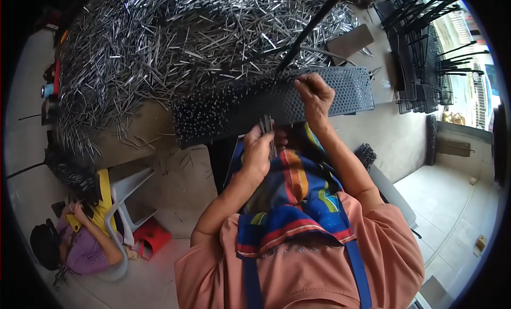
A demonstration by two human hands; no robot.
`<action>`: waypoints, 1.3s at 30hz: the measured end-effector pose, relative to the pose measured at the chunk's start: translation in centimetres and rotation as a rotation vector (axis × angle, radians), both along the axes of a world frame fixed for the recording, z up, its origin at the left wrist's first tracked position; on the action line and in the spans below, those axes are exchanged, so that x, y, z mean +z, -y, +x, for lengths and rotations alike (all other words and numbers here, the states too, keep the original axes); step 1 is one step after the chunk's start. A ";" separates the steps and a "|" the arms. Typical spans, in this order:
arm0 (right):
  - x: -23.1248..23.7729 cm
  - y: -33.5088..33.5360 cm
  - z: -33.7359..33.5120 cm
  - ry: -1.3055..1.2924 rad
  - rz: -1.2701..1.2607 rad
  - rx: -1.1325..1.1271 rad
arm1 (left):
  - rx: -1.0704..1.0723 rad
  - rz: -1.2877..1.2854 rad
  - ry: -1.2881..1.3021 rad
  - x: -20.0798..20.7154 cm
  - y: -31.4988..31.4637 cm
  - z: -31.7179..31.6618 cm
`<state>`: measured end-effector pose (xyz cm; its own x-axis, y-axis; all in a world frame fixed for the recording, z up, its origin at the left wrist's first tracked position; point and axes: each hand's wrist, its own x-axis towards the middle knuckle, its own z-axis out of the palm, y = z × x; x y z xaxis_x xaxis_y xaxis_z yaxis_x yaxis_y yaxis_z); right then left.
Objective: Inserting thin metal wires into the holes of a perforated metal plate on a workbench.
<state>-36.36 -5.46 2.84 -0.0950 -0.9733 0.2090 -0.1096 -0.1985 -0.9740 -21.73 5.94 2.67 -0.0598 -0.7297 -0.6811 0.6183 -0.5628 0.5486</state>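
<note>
A long, dark perforated tray [351,91] is lying crosswise before the person, between the apron [298,186] and a heap of slender metal rods [159,48]. Its right portion is showing rows of small round holes in grey; its left portion is bristling with bright points. The left hand [257,152] is grasping a small upright bundle of thin, silvery rods [267,127] just beside the tray's near edge. The right hand [315,95] is hovering over the tray with fingers curling together; whether they are pinching a rod cannot be told. A slanting black bar [311,35] is covering part of the heap, and the upper edge is cutting the heap off. Blur and shadow are obscuring the bundle's lower ends and the tray's middle.
</note>
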 end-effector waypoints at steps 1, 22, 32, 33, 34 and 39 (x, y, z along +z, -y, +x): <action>-0.5 0.0 0.2 0.002 0.015 0.003 | 0.003 0.015 0.002 0.0 -0.1 0.1; -0.4 0.8 0.3 -0.331 -0.168 0.295 | 0.098 0.010 -0.096 -0.7 0.1 0.4; -0.2 1.0 0.4 -0.526 -0.258 0.276 | 0.104 -0.016 -0.123 -1.1 0.4 0.0; 0.0 0.8 0.6 -0.500 -0.216 0.228 | 0.099 -0.021 -0.128 -1.2 0.3 0.1; -0.2 0.8 0.4 -0.502 -0.214 0.224 | 0.095 -0.021 -0.130 -1.3 0.4 0.0; -0.3 0.4 0.4 -0.575 -0.219 0.244 | 0.124 -0.044 -0.172 -1.6 0.8 -0.1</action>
<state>-35.92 -5.86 2.55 0.3086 -0.8820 0.3561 -0.5269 -0.4702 -0.7080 -21.82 5.15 1.09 -0.0800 -0.7677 -0.6358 0.7679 -0.4542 0.4517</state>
